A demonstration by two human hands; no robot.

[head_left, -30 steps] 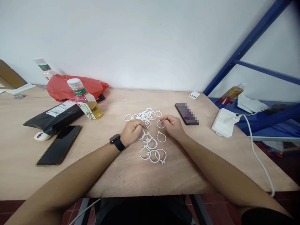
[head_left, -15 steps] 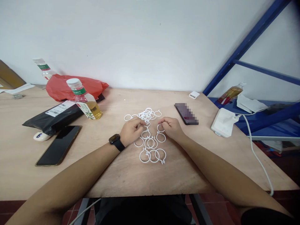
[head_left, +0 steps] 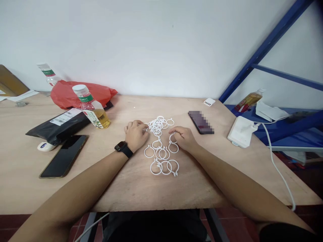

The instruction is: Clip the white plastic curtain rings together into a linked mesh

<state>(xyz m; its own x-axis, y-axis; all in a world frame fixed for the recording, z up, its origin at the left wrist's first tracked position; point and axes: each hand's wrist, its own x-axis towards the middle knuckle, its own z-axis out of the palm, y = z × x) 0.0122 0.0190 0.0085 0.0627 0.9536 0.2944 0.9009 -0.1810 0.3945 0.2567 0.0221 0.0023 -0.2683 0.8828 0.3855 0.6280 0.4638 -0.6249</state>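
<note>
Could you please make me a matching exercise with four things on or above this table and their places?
1. Pile of thin white rings
2. Black square-faced watch
3. Crumpled red plastic bag
4. White rectangular box

A. Partly hidden by a clear bottle
B. Farthest right of the four
C. Between the left hand and right hand
D. Worn on the left arm

Pairs: 1-C, 2-D, 3-A, 4-B

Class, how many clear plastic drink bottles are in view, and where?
3: one clear plastic bottle in front of the red plastic bag; a second bottle partly hidden behind that bag; a third bottle right of the blue metal beam. Others may be hidden.
</note>
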